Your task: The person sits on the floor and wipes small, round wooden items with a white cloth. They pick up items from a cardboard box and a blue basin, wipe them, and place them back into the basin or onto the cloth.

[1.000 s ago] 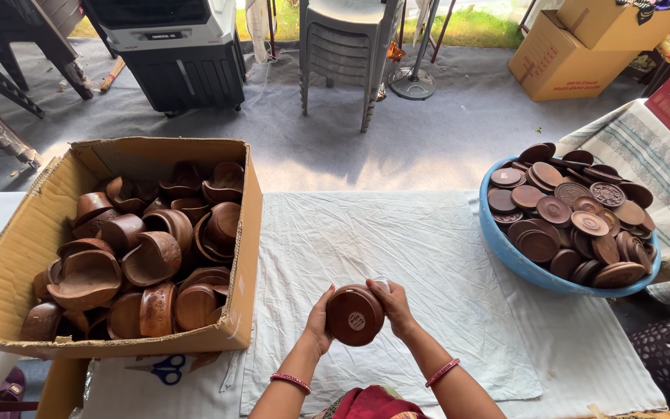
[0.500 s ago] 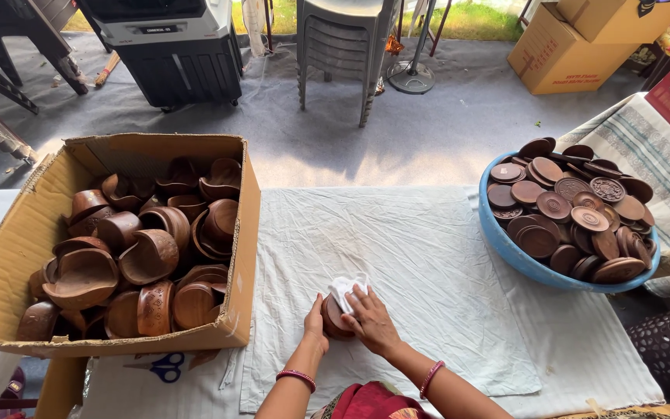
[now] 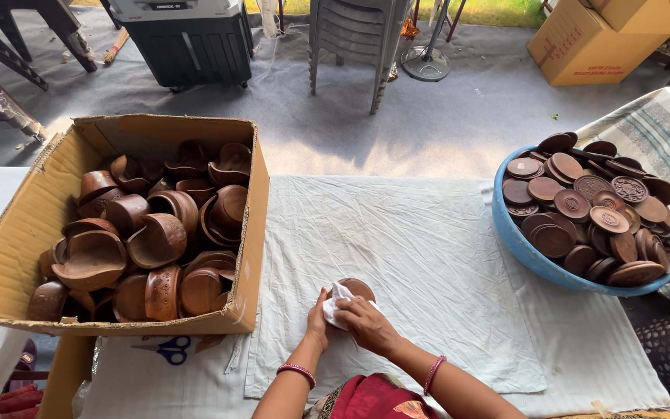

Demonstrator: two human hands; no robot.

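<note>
Right hand (image 3: 367, 324) pressed a white rag (image 3: 337, 299) onto the brown disc (image 3: 357, 289), grip clamped; left hand (image 3: 319, 318) steadied it, grip seemingly closed on the disc's edge.

The round brown lid (image 3: 358, 289) under the hands looks like matt, smooth-turned wood or clay; which one cannot be told. The small white rag (image 3: 338, 302) pressed on it is soft crumpled cloth. Beneath lies a white cotton sheet (image 3: 420, 256), creased and matt. The cardboard box (image 3: 17, 240) is plain rough brown paperboard with worn edges, filled with dull brown pots (image 3: 157, 240) that show a faint sheen on their curves. The blue basin (image 3: 533, 260) is smooth plastic, slightly glossy, holding matt brown discs (image 3: 571, 203), some with carved relief.
</note>
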